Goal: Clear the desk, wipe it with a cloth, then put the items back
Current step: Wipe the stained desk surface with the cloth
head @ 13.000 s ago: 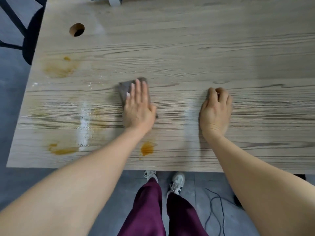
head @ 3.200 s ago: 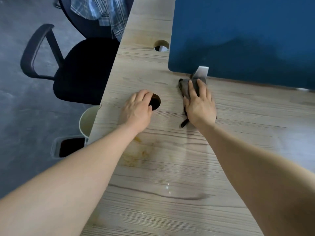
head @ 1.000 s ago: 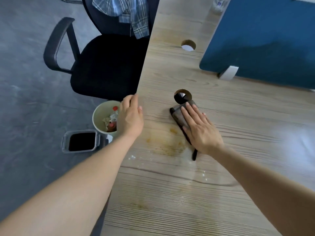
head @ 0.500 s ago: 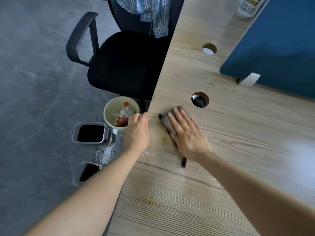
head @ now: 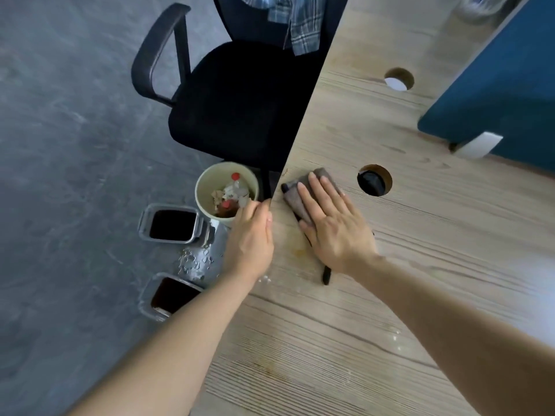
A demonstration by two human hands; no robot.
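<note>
Floor, 9 o'clock: two clear containers, one (head: 169, 225) and the other (head: 171, 295), each holding something dark, are sitting on the grey floor; white crumbs (head: 193, 261) are lying between them; a pale bin (head: 226, 193), at 10 o'clock of the left hand, is holding rubbish with red caps; these are judged to be the items cleared off, waiting for return.

Chair (head: 237, 115), 12 o'clock: black office chair with a plaid garment (head: 300, 22) hanging over its back.

Left hand (head: 250, 238), centre: fingers together and lightly curled, cupping at the surface (head: 390, 280) edge, gripping nothing; judged to be catching what is being swept off.

Cloth (head: 295, 195), just right of centre: grey, lying flat on the surface beside its left edge, at 9 o'clock of the nearer cable hole (head: 374, 184).

Right hand (head: 332, 223): fingers spread flat, pressing down on the cloth, not closing round it.

Residue: a faint yellowish stain (head: 297, 250) is showing between the two hands; white specks (head: 396, 337) are lying at 5 o'clock.

Divider (head: 504, 94), 2 o'clock: blue panel standing on the surface.

Progress: clearing is appearing done; wiping is under way and unfinished; putting back is not yet begun.
</note>
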